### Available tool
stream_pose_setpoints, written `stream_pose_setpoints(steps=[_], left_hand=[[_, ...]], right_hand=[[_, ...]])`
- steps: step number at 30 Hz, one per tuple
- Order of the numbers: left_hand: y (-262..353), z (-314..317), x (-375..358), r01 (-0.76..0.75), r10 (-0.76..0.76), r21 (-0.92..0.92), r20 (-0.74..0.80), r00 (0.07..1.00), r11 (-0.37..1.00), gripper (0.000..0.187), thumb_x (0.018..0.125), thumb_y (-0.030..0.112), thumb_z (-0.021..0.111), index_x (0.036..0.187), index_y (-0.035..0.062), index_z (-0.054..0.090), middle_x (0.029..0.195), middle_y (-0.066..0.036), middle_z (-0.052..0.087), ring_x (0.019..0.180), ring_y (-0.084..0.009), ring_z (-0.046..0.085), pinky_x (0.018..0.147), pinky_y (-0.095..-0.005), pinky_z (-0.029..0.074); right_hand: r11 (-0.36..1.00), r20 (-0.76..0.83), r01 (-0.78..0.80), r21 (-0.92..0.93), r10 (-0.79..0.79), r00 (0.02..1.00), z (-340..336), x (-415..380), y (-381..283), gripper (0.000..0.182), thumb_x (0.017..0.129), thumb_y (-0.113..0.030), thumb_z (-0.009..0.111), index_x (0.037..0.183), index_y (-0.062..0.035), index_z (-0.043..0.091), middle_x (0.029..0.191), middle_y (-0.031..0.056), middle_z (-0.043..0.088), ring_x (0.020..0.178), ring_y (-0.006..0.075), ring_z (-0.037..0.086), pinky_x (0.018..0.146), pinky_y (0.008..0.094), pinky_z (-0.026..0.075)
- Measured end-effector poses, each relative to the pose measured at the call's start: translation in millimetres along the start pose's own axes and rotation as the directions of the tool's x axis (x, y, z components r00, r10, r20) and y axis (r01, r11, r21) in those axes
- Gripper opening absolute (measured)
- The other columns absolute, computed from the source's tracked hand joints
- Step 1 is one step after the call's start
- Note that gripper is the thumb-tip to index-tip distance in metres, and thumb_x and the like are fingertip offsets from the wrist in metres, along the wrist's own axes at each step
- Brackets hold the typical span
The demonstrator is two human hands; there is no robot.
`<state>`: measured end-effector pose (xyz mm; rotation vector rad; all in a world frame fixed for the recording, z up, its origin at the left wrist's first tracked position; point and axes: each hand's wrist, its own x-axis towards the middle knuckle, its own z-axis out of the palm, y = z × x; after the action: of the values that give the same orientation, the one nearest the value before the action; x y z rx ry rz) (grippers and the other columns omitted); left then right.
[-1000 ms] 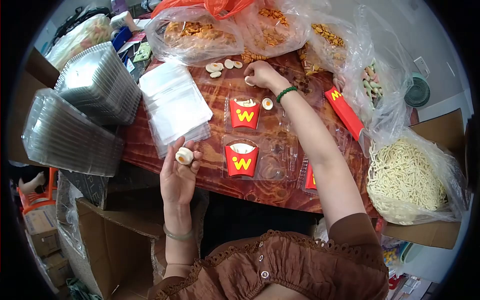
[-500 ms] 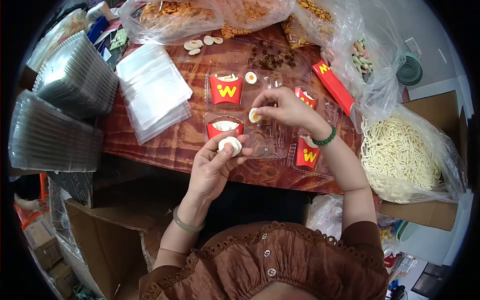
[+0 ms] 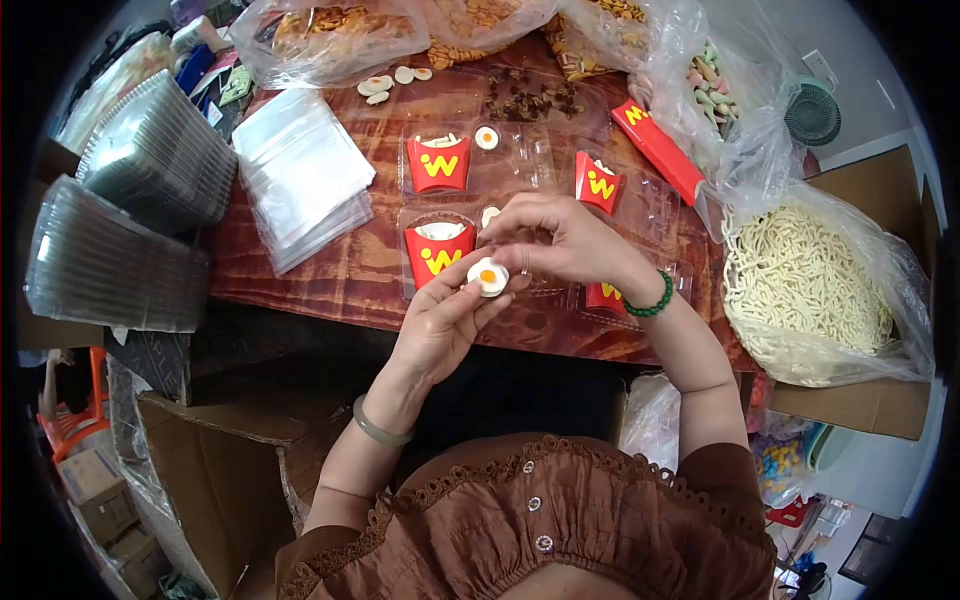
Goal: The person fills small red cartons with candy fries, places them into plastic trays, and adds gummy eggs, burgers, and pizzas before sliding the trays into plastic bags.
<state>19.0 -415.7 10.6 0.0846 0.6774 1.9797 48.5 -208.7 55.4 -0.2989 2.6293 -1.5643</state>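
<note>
My left hand (image 3: 440, 322) holds a white fried-egg candy (image 3: 489, 277) with an orange centre, pinched between thumb and fingers. Just right of it, my right hand (image 3: 560, 238) has its fingers bent close to the candy's edge; whether they grip anything is hidden. Another egg candy (image 3: 490, 216) shows partly behind my right fingers. Beyond, one more egg candy (image 3: 486, 138) lies beside a red carton (image 3: 439, 165) with white pieces in a clear tray. A second red carton (image 3: 437, 250) stands behind my left hand, and a third red carton (image 3: 597, 184) is to the right.
Clear bags (image 3: 300, 180) and stacked plastic trays (image 3: 150, 160) lie at left. Several egg candies (image 3: 376, 86) sit farther back, near bags of snacks (image 3: 335, 45). Flat red cartons (image 3: 655, 150) lie at back right. A box (image 3: 860, 400) with pale sticks (image 3: 805, 285) stands at right.
My right hand has left an egg candy in the tray area and moved down beside my left hand. My left hand has moved right and up, its candy now facing upward. The view has shifted slightly.
</note>
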Motion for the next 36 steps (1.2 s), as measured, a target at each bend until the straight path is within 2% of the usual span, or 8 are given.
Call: stream_pose_setpoints(steps=[9, 11, 14, 17, 21, 32, 34, 36], left_hand=[[-31.0, 22.9, 27.8, 0.010, 0.003, 0.107, -0.122, 0.993, 0.994, 0.028, 0.094, 0.011, 0.055, 0.119, -0.0027, 0.050, 0.110, -0.013, 0.060, 0.096, -0.0187, 0.063, 0.086, -0.0286, 0.055], [-36.1, 28.4, 34.9, 0.037, -0.029, 0.072, -0.103, 0.994, 0.997, 0.029, 0.094, 0.011, 0.054, 0.119, -0.0028, 0.050, 0.110, -0.013, 0.060, 0.096, -0.0190, 0.063, 0.086, -0.0291, 0.055], [-41.3, 32.1, 47.3, 0.079, -0.079, 0.003, -0.073, 0.994, 0.997, 0.029, 0.095, 0.012, 0.051, 0.120, -0.0031, 0.049, 0.113, -0.015, 0.059, 0.099, -0.0236, 0.063, 0.087, -0.0308, 0.055], [-44.2, 41.4, 53.9, 0.075, -0.075, 0.020, 0.007, 0.997, 0.997, 0.029, 0.096, 0.009, 0.046, 0.123, -0.0029, 0.045, 0.121, -0.020, 0.055, 0.109, -0.0307, 0.059, 0.089, -0.0324, 0.054], [-53.8, 46.7, 59.6, 0.146, -0.146, 0.056, -0.005, 0.989, 0.988, 0.029, 0.097, 0.009, 0.045, 0.124, -0.0028, 0.043, 0.124, -0.021, 0.053, 0.111, -0.0315, 0.058, 0.090, -0.0329, 0.054], [-56.5, 53.8, 65.2, 0.169, -0.169, 0.088, -0.005, 0.986, 0.982, 0.028, 0.098, 0.010, 0.044, 0.124, -0.0012, 0.043, 0.120, -0.018, 0.055, 0.105, -0.0313, 0.061, 0.083, -0.0325, 0.057], [-55.8, 53.2, 67.5, 0.159, -0.159, 0.100, -0.009, 0.987, 0.982, 0.029, 0.098, 0.010, 0.044, 0.124, -0.0013, 0.041, 0.120, -0.019, 0.054, 0.105, -0.0311, 0.061, 0.083, -0.0319, 0.056], [-55.5, 51.5, 68.2, 0.119, -0.124, 0.140, 0.026, 0.992, 0.983, 0.030, 0.098, 0.011, 0.043, 0.125, -0.0014, 0.038, 0.121, -0.019, 0.054, 0.103, -0.0302, 0.062, 0.082, -0.0309, 0.056]], right_hand=[[0.974, -0.069, 0.027, -0.226, -0.044, 0.997, -18.3, -49.3, -22.1, 0.017, 0.080, -0.009, 0.070, 0.092, -0.0014, 0.062, 0.090, 0.0073, 0.060, 0.085, 0.0202, 0.060, 0.075, 0.0321, 0.048], [0.976, -0.069, -0.218, -0.023, 0.216, 0.974, -26.0, -60.2, -31.0, 0.018, 0.079, -0.006, 0.070, 0.093, -0.0008, 0.061, 0.085, 0.0061, 0.061, 0.084, 0.0167, 0.060, 0.076, 0.0293, 0.047], [1.000, -0.177, -0.001, -0.031, -0.005, 0.984, -38.8, -82.8, -13.2, 0.019, 0.078, -0.005, 0.070, 0.095, -0.0013, 0.060, 0.084, 0.0044, 0.061, 0.082, 0.0127, 0.060, 0.075, 0.0266, 0.047], [0.954, -0.420, -0.117, 0.276, 0.229, 0.878, -75.2, -101.7, 19.5, 0.011, 0.083, -0.004, 0.067, 0.093, -0.0007, 0.062, 0.090, 0.0020, 0.063, 0.084, 0.0083, 0.059, 0.076, 0.0227, 0.047], [0.928, -0.579, -0.373, -0.003, 0.302, 0.757, -131.9, -110.5, 85.7, 0.012, 0.086, -0.008, 0.064, 0.095, 0.0003, 0.064, 0.088, 0.0037, 0.067, 0.083, 0.0085, 0.060, 0.076, 0.0237, 0.048], [0.794, -0.550, -0.507, -0.335, 0.272, 0.790, -133.7, -80.0, 138.8, 0.015, 0.080, -0.010, 0.068, 0.090, 0.0018, 0.065, 0.081, 0.0086, 0.067, 0.072, 0.0134, 0.062, 0.067, 0.0289, 0.049], [0.797, -0.635, -0.447, -0.407, 0.105, 0.766, -125.0, -78.8, 115.7, 0.017, 0.079, -0.012, 0.070, 0.089, 0.0016, 0.065, 0.076, 0.0078, 0.066, 0.067, 0.0116, 0.060, 0.062, 0.0286, 0.048], [0.936, -0.517, -0.349, -0.039, 0.280, 0.809, -106.7, -79.0, 76.6, 0.018, 0.082, -0.014, 0.069, 0.092, 0.0003, 0.066, 0.078, 0.0047, 0.065, 0.068, 0.0108, 0.059, 0.062, 0.0256, 0.047]])
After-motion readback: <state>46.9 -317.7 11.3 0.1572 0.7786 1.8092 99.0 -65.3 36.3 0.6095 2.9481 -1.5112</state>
